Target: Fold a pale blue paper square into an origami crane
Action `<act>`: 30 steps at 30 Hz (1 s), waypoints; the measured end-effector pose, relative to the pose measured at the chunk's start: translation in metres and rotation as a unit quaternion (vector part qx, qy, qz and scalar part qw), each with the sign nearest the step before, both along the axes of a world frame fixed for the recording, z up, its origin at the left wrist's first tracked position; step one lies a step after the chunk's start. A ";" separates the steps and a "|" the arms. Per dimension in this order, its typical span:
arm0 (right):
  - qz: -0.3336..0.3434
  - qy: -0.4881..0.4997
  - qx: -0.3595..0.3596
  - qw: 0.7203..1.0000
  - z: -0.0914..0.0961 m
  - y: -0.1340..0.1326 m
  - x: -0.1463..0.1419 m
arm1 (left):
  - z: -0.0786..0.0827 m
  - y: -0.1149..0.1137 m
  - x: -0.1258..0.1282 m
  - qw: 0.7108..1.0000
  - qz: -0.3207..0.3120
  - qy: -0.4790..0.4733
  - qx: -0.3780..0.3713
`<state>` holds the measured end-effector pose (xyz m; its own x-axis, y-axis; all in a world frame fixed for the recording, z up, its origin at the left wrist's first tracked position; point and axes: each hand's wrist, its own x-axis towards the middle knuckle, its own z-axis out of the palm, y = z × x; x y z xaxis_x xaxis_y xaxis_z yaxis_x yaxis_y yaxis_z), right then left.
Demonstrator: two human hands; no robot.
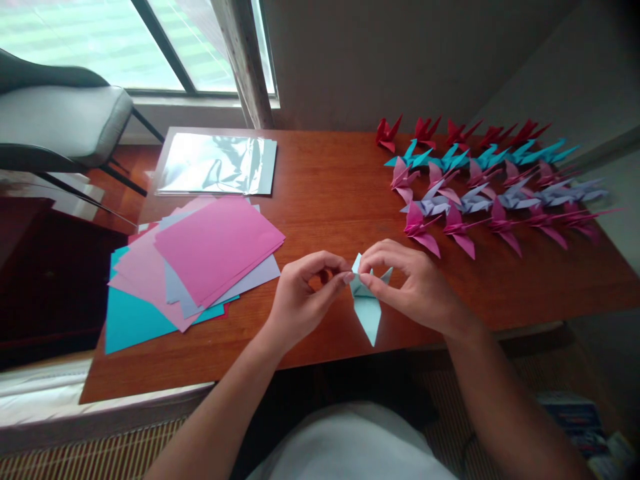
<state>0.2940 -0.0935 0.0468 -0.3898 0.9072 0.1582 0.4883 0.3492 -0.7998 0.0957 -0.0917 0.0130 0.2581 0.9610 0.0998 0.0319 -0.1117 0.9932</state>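
A pale mint paper crane (367, 313) is held between my two hands above the front part of the table. One pointed wing hangs down toward me, and another tip sticks out to the right. My left hand (313, 287) pinches a narrow point at the crane's left side between thumb and forefinger. With thumb and fingers closed, my right hand (407, 277) grips the folded body from the right. The fingertips of both hands nearly meet and hide part of the folds.
Finished cranes stand in rows at the back right: red (387, 135), turquoise (411, 157), light pink (403, 179), lavender (431, 200) and magenta (420, 228). Fanned coloured paper sheets (220, 250) lie left, below a shiny wrapped paper pack (215, 163). A chair (65, 120) stands beyond the table (320, 193).
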 end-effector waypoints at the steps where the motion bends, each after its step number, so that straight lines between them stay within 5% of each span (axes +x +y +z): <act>1: 0.002 0.002 -0.003 1.000 0.000 0.000 0.000 | 0.000 0.000 0.000 1.000 0.000 0.011 0.012; 16: -0.035 0.035 -0.006 0.999 -0.008 -0.003 0.001 | 0.002 0.001 0.002 0.995 -0.019 0.057 0.079; 30: -0.057 0.054 -0.022 0.997 -0.024 -0.017 0.016 | -0.003 -0.004 -0.008 0.994 0.092 0.049 0.040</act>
<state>0.3099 -0.1101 0.0233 -0.2663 0.9517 0.1529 0.4338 0.2600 -0.8627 0.0874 -0.0955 0.0097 0.0915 0.9827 0.1610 0.1547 -0.1737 0.9726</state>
